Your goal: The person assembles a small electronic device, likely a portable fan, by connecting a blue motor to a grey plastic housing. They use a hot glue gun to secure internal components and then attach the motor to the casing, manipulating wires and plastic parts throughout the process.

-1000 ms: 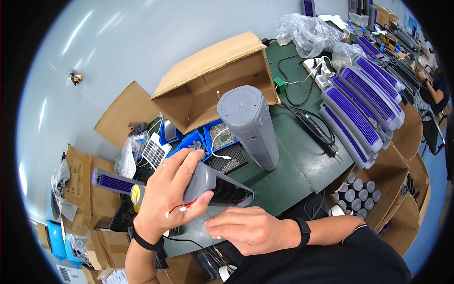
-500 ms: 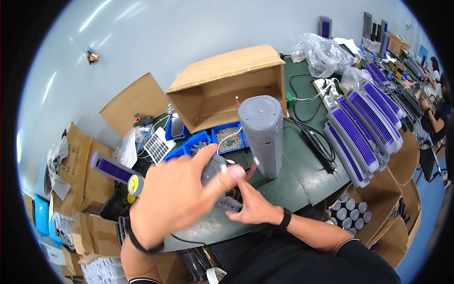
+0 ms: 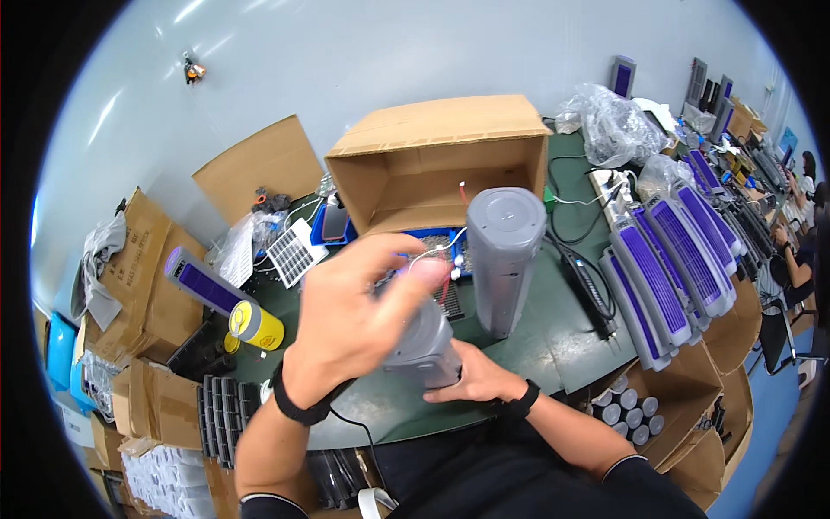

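Observation:
In front of me a grey plastic cylinder-shaped housing [image 3: 425,346] is tilted, gripped by my right hand [image 3: 482,374], which is wrapped round its near right side. Above its far end hovers my left hand [image 3: 350,298], thumb and forefinger near each other and smeared by motion. Whether it holds anything is hidden. Beside its thumb tip run a thin white wire [image 3: 439,251] and a red wire with a white connector [image 3: 456,266]. A second, taller grey housing [image 3: 506,259] stands upright on the green bench just right of the hands.
An open cardboard box [image 3: 432,177] lies behind the hands. Purple-and-grey slatted units [image 3: 666,268] are stacked at the right, beside a black corded tool [image 3: 590,290]. A yellow can [image 3: 259,325] and a small solar panel [image 3: 296,251] sit at the left. Other people work far right.
The held housing has turned, so its opening near me no longer shows and its smooth grey side does. My left hand has moved slightly right and up. The view has shifted.

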The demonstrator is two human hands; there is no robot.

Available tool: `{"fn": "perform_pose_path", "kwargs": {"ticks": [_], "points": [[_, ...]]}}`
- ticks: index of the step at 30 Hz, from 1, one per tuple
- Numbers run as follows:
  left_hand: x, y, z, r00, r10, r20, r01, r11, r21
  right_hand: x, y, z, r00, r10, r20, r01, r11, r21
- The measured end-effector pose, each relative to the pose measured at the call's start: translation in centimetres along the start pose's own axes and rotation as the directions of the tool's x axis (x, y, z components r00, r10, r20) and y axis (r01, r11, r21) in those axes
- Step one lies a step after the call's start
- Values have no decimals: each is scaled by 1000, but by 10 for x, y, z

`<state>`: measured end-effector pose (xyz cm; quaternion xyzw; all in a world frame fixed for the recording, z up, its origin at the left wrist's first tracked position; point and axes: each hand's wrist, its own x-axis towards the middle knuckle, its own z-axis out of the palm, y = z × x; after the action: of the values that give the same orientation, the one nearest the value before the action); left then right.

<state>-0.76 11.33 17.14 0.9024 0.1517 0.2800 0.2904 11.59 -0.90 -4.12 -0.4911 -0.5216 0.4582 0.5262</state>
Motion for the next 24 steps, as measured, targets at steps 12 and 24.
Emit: {"fn": "perform_pose_path", "kwargs": {"ticks": [12, 24], "points": [[-101, -74, 73, 984, 52, -173, -138, 834, -535, -63, -13, -24, 977, -102, -188, 25, 928, -372], [-85, -38, 41, 853, -342, -394, 206, 914, -348, -12, -50, -64, 739, -221, -636, -263, 774, -575]]}}
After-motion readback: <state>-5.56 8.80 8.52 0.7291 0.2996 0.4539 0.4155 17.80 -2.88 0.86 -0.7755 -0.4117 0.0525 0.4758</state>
